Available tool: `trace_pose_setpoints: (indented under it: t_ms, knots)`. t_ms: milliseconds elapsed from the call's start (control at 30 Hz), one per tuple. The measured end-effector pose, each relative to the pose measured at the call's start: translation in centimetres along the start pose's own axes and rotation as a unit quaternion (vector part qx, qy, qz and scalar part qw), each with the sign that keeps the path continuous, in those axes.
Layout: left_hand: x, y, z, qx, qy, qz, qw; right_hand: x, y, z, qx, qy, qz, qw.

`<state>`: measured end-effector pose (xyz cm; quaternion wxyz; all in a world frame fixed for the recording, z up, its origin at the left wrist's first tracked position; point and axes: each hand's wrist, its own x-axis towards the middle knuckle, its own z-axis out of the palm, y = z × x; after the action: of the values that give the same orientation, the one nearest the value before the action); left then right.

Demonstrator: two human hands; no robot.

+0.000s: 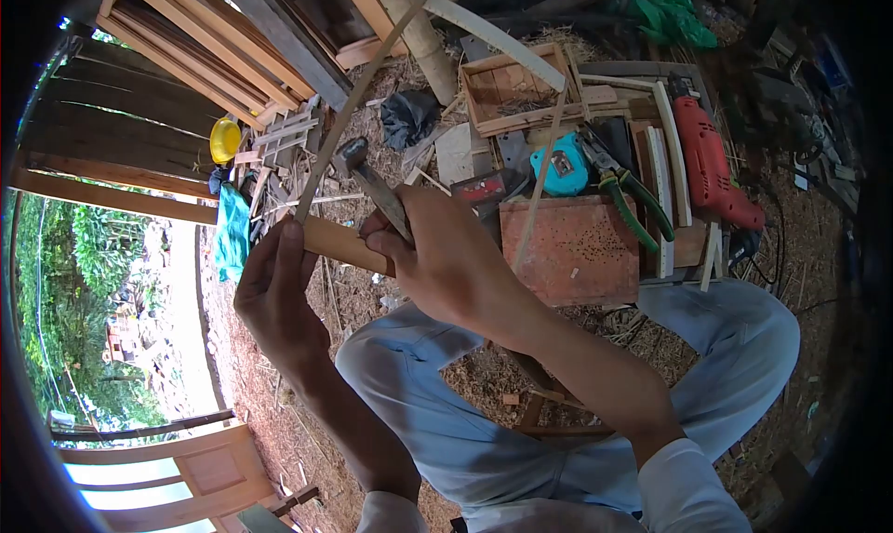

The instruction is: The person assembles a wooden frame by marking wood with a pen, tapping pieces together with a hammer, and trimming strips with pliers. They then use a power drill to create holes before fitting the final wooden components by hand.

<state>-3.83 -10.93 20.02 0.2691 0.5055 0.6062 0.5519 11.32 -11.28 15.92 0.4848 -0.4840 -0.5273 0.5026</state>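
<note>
My right hand [442,254] is closed round the handle of a hammer [379,187], whose metal head points up and to the left. Below the hammer, a short wooden piece [344,246] spans the gap between my two hands. My left hand [284,286] pinches the lower end of a long thin wooden strip [346,114] against the left end of that piece. The strip rises to the upper right, where it meets a pale strip [498,40] near the top. What my right fingertips touch behind the hammer is partly hidden.
In front of my knees lie a reddish board [569,252], a teal tape measure [561,165], green-handled pliers [621,191] and a red power drill [707,156]. A wooden box [512,91] stands behind them. Wooden frames [200,45] lean at upper left. Shavings cover the ground.
</note>
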Motion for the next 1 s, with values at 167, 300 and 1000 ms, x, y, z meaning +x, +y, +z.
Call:
trace_pose_setpoints:
  t_ms: [167, 300, 1000]
  knots:
    - [-0.1, 0.0, 0.3, -0.008, 0.011, 0.013, 1.0, -0.2, 0.2, -0.1, 0.015, 0.002, 0.005, 1.0]
    - [0.0, -0.1, 0.3, -0.016, 0.018, 0.025, 0.999, 0.0, 0.6, 0.1, 0.024, 0.016, -0.009, 1.0]
    - [-1.9, 0.1, 0.2, 0.027, -0.009, 0.061, 0.998, -1.2, 1.6, 0.0, 0.057, 0.024, 0.012, 0.998]
